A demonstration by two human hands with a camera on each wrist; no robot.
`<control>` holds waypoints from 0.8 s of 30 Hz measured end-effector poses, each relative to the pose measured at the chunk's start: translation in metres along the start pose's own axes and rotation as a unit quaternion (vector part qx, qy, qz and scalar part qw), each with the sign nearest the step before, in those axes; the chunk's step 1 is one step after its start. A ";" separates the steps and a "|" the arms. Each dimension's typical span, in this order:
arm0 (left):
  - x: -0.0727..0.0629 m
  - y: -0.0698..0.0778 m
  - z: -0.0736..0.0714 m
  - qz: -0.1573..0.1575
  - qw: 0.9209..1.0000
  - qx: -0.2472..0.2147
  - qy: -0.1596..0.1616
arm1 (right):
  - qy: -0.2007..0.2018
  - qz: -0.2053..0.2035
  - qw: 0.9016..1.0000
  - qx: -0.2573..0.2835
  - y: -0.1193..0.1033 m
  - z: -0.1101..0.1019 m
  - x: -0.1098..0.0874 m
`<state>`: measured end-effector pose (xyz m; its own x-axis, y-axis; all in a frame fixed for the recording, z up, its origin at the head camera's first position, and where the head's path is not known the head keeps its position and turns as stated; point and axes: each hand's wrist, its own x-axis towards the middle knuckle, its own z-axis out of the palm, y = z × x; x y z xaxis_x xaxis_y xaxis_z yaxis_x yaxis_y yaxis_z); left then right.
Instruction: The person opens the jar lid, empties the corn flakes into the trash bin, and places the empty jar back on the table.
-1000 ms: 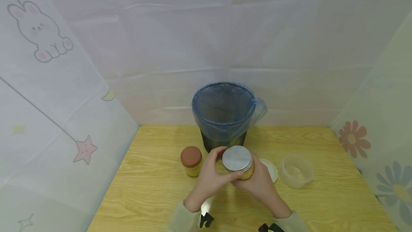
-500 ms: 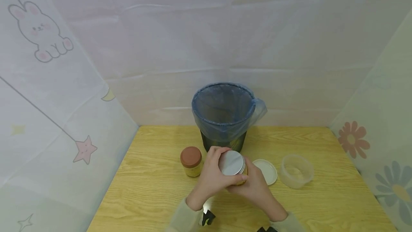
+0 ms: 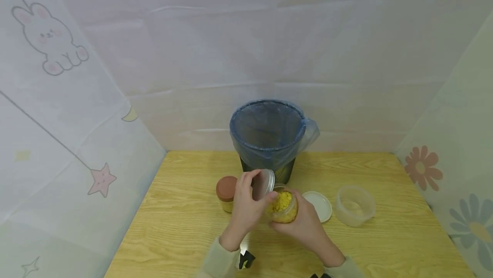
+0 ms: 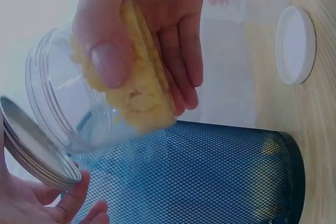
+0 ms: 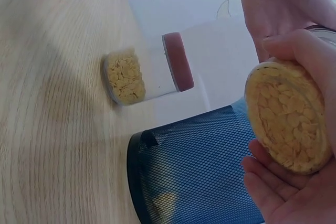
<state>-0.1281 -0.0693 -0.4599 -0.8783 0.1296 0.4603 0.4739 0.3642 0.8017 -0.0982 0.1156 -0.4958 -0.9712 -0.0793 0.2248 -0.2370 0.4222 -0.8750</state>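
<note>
My right hand [image 3: 306, 222] grips a clear jar [image 3: 284, 216] part-filled with yellow flakes, fingers and thumb around its side. In the left wrist view the jar's threaded mouth is uncovered, and the flakes [image 4: 139, 98] lie at its bottom end. A silver screw lid [image 3: 263, 183] is pinched in my left hand [image 3: 246, 209], tilted up beside the jar's mouth. From the left wrist, the lid [image 4: 39, 148] appears very close to the rim. The right wrist view looks at the jar's base [image 5: 286, 116], with flakes pressed against it.
Behind the hands stands a dark mesh bin [image 5: 205, 166] lined with a blue bag [image 3: 265, 156]. Left of it is a brown-lidded jar [image 3: 226, 188] holding flakes. A white lid [image 3: 321, 207] and a clear round tub [image 3: 354, 218] sit on the wooden table [image 3: 404, 235] at right.
Both hands moved left with the covered jar. The silver lid has since come off, lifted up and left by my left hand, exposing the yellow flakes. My right hand still holds the jar.
</note>
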 end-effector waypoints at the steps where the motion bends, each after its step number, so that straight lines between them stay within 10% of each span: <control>1: 0.000 -0.001 0.000 -0.003 1.000 0.001 0.005 | 0.005 0.004 1.000 -0.001 0.000 0.000 0.000; 24: -0.006 -0.009 -0.004 -0.023 0.997 -0.066 0.041 | 0.089 -0.036 0.993 0.063 0.001 -0.040 0.019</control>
<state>-0.1267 -0.0766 -0.4681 -0.8937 0.0378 0.4471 0.4423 0.2424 0.8635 -0.1163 0.1509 -0.4752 -0.9345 0.0606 0.3509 -0.3175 0.3044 -0.8981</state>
